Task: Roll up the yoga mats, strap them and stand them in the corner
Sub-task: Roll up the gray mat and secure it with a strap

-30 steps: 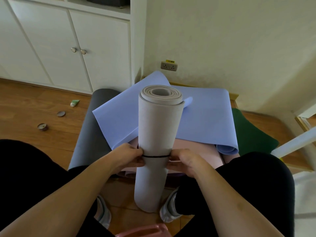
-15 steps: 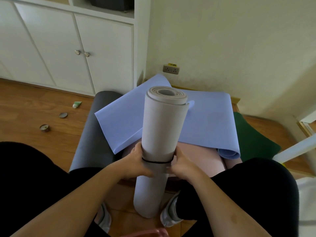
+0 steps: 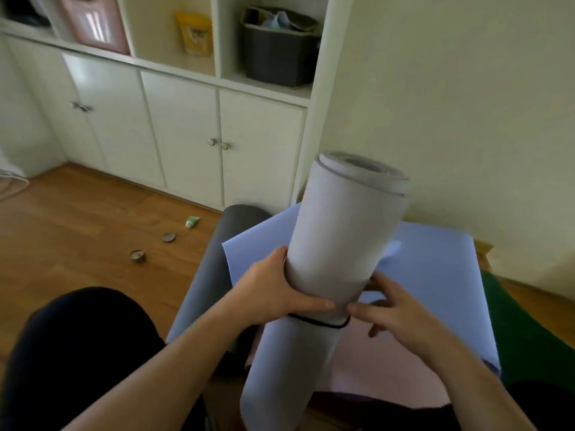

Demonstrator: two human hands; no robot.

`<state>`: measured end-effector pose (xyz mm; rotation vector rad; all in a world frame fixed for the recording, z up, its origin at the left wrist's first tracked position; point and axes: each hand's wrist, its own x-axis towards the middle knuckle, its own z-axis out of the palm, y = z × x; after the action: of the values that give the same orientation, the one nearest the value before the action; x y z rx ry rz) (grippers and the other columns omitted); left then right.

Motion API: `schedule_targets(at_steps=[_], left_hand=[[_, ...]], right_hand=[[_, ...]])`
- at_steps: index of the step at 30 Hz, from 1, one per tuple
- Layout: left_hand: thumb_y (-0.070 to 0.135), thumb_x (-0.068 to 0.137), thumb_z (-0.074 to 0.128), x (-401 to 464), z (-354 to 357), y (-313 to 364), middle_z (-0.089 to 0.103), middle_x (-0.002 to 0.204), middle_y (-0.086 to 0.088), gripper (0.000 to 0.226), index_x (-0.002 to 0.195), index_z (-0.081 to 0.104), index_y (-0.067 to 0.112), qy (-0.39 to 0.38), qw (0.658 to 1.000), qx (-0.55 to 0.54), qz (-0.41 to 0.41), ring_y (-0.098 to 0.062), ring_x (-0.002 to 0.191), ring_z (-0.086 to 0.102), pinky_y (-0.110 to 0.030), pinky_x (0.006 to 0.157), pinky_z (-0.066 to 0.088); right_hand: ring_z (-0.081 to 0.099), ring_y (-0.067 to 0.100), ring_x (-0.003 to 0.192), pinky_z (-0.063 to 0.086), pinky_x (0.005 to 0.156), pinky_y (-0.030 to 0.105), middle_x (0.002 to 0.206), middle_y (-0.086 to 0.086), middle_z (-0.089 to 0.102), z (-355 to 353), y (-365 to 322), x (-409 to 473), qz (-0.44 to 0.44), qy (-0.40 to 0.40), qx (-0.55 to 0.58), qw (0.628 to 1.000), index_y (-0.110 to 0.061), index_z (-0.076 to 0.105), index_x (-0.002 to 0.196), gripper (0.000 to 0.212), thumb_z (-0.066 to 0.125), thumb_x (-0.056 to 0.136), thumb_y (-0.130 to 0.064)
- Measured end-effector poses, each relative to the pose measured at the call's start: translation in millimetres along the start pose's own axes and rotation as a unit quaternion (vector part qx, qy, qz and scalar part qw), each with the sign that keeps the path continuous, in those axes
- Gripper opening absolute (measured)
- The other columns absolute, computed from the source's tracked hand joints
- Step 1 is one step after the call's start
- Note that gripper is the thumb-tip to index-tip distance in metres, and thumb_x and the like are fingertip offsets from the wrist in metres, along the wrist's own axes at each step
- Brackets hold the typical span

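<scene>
Home room: white built-in cabinet (image 3: 186, 144) with open shelves at 11 o'clock, wood-look floor (image 3: 77, 231) at 9, yoga mats (image 3: 435, 275) spread at 3, cream wall (image 3: 466, 104).

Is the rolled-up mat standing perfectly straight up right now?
No, the rolled mat leans with its top toward the right, held by the left hand above the black strap.
</scene>
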<state>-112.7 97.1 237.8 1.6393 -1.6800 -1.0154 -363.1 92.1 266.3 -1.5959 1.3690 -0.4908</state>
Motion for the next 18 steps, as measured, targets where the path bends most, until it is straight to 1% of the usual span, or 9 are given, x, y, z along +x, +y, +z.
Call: schedule_targets(at_steps=[2,4,6,8,9,11,14,16,18], left_hand=[[0.078,0.045,0.092,-0.6,-28.0,14.5,0.067,0.115,0.027,0.099,0.13,0.051,0.047,0.025,0.999,-0.032,0.012,0.002,0.105,0.064,-0.032,0.089,0.06],[0.073,0.045,0.095,-0.1,-55.9,27.5,0.068,0.109,0.027,0.094,0.125,0.053,0.047,0.059,0.997,-0.038,0.012,0.005,0.099,0.065,-0.028,0.084,0.06],[0.076,0.043,0.094,3.1,-81.9,40.5,0.068,0.109,0.024,0.098,0.126,0.052,0.044,0.093,0.995,-0.026,0.022,0.001,0.098,0.066,-0.032,0.082,0.062],[0.077,0.041,0.093,11.7,-104.8,53.1,0.068,0.111,0.021,0.102,0.127,0.053,0.041,0.124,0.991,-0.031,0.038,-0.005,0.099,0.068,-0.036,0.081,0.063],[0.077,0.039,0.093,18.2,-115.5,60.0,0.068,0.112,0.02,0.103,0.127,0.055,0.039,0.137,0.988,-0.044,0.048,-0.007,0.1,0.068,-0.038,0.082,0.063],[0.075,0.036,0.093,36.0,-133.3,74.1,0.068,0.113,0.019,0.105,0.126,0.057,0.037,0.165,0.981,-0.068,0.072,-0.007,0.1,0.068,-0.039,0.083,0.063],[0.07,0.038,0.096,70.3,-151.9,101.3,0.067,0.119,0.02,0.11,0.134,0.055,0.034,0.183,0.974,-0.078,0.105,-0.006,0.105,0.067,-0.04,0.087,0.063],[0.074,0.035,0.095,98.6,-158.4,120.8,0.065,0.124,0.017,0.118,0.138,0.053,0.035,0.183,0.972,-0.072,0.13,-0.011,0.109,0.065,-0.04,0.089,0.062],[0.077,0.039,0.093,128.8,-161.7,140.1,0.056,0.134,0.012,0.117,0.141,0.051,0.036,0.177,0.973,-0.058,0.134,-0.017,0.114,0.06,-0.039,0.094,0.059]], right_hand=[[0.076,0.015,0.094,0.063,0.074,0.047,0.131,-0.017,0.063,-11.7,-52.1,-0.5,-0.063,0.028,0.002,0.998,-0.045,0.046,0.145,0.086,0.089,0.072,-0.061],[0.077,0.017,0.092,0.064,0.067,0.039,0.13,-0.016,0.061,-17.4,-103.9,2.6,-0.111,0.042,-0.015,0.993,-0.046,0.037,0.15,0.097,0.082,0.065,-0.062],[0.075,0.018,0.098,0.064,0.065,0.034,0.128,-0.013,0.062,-18.4,-146.6,11.3,-0.145,0.056,-0.035,0.987,-0.044,0.039,0.145,0.097,0.079,0.059,-0.068],[0.075,0.018,0.097,0.065,0.065,0.035,0.123,-0.012,0.062,-18.8,-178.9,25.5,-0.163,0.087,-0.041,0.982,-0.041,0.043,0.137,0.094,0.079,0.057,-0.074],[0.075,0.018,0.094,0.066,0.065,0.037,0.122,-0.012,0.062,-19.9,-192.9,33.2,-0.167,0.103,-0.04,0.98,-0.039,0.043,0.136,0.091,0.08,0.06,-0.074],[0.076,0.019,0.09,0.066,0.065,0.039,0.119,-0.012,0.064,-27.0,-217.3,49.7,-0.181,0.131,-0.039,0.974,-0.036,0.046,0.135,0.083,0.085,0.068,-0.067],[0.076,0.02,0.091,0.064,0.063,0.037,0.114,-0.011,0.067,-50.6,-247.8,71.3,-0.209,0.17,-0.04,0.962,-0.031,0.051,0.135,0.079,0.091,0.071,-0.055],[0.076,0.021,0.092,0.063,0.062,0.036,0.115,-0.01,0.067,-70.8,-260.9,86.1,-0.224,0.197,-0.048,0.953,-0.031,0.051,0.135,0.079,0.094,0.071,-0.048],[0.075,0.022,0.097,0.064,0.063,0.038,0.12,-0.009,0.066,-91.2,-266.4,101.8,-0.241,0.223,-0.053,0.943,-0.032,0.05,0.135,0.079,0.096,0.071,-0.041]])
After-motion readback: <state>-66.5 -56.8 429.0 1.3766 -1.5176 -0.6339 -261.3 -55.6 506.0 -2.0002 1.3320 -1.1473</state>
